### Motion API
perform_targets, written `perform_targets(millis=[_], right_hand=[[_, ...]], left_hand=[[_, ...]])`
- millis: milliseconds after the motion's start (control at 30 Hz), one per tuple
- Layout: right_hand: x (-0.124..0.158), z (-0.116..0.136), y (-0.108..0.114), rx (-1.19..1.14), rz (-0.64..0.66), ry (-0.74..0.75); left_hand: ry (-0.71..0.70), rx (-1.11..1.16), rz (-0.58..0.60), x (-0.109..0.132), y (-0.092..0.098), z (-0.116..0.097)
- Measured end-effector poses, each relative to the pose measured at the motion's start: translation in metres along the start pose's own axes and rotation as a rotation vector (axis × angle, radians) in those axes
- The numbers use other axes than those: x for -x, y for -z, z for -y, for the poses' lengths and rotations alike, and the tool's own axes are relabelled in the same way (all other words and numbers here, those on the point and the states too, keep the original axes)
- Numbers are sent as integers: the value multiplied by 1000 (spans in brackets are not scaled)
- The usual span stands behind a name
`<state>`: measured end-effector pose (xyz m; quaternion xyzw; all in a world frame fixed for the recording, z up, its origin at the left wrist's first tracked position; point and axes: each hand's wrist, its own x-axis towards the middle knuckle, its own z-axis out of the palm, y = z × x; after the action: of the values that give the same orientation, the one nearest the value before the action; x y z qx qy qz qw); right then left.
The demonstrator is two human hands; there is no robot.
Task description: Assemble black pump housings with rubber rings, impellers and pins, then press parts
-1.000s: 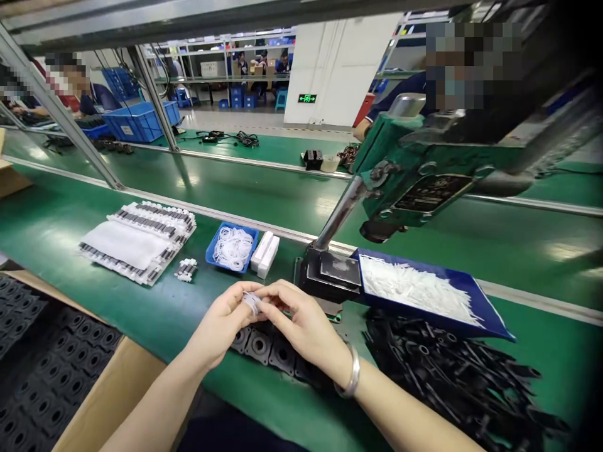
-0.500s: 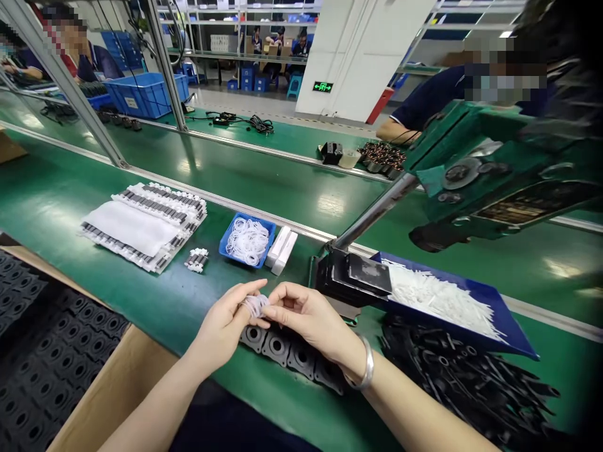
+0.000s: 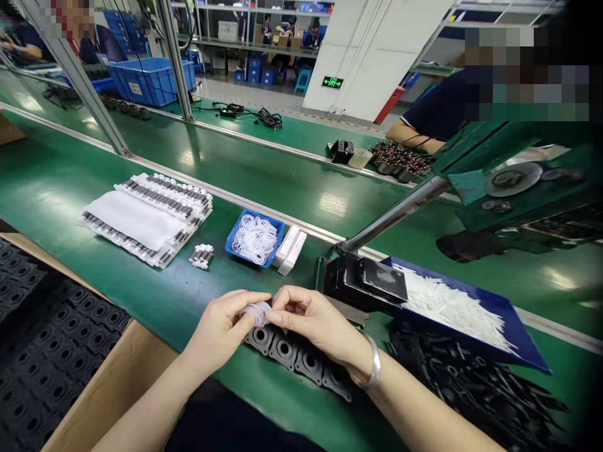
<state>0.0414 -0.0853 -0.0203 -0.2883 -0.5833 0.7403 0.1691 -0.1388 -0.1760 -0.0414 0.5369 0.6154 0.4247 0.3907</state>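
My left hand (image 3: 221, 329) is closed around a bunch of thin white rings (image 3: 257, 313), which look like rubber O-rings. My right hand (image 3: 313, 320) pinches at the near side of the bunch with thumb and forefinger; its fingertips touch the rings, and whether one ring is separated cannot be made out. Just below both hands, a row of several black square parts with round holes (image 3: 284, 349) lies on the green bench, partly covered by my fingers. Beyond the hands stands a small blue tray (image 3: 230, 246) heaped with more of these white rings (image 3: 255, 238).
A black and green press (image 3: 367, 279) stands right of my hands. Beside it are a blue bin of white sticks (image 3: 452, 307) and a pile of black parts (image 3: 471, 376). White-and-grey parts (image 3: 155, 216) lie left; a carton of black parts (image 3: 61, 351) sits lower left. A co-worker's arm (image 3: 414, 135) rests across the bench.
The view has shifted slightly, so the bench things appear a little further right. My left fingers have drawn closer around the rings, and my right fingertips remain at the bunch.
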Motion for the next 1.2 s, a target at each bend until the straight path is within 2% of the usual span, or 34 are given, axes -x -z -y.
perform_targets(millis=[67, 200, 267, 533, 733, 833, 967, 1067, 1133, 1200], right_hand=[[-1, 0, 0, -23, 6, -25], [-3, 1, 0, -49, 29, -64], [-4, 2, -1, -45, 40, -59], [-7, -1, -2, -73, 55, -37], [-11, -1, -3, -66, 91, -29], [-12, 0, -3, 6, 40, -16], [-19, 0, -1, 236, -141, 85], [-29, -4, 2, 541, -148, 167], [-35, -9, 2, 706, -113, 206], [-41, -15, 1, 832, -104, 243]], left_hand=[[17, 30, -11, 1, 0, 0], [109, 303, 52, 0, -3, 3], [144, 374, 45, 0, -4, 5], [12, 107, -63, 9, 1, 13], [43, 202, -62, 17, 3, 20], [54, 280, -92, 20, 7, 19], [79, 409, -219, 21, 20, 21], [27, 273, -292, 22, 33, 28], [-97, 42, -244, 22, 39, 33], [-292, -210, -154, 22, 39, 37]])
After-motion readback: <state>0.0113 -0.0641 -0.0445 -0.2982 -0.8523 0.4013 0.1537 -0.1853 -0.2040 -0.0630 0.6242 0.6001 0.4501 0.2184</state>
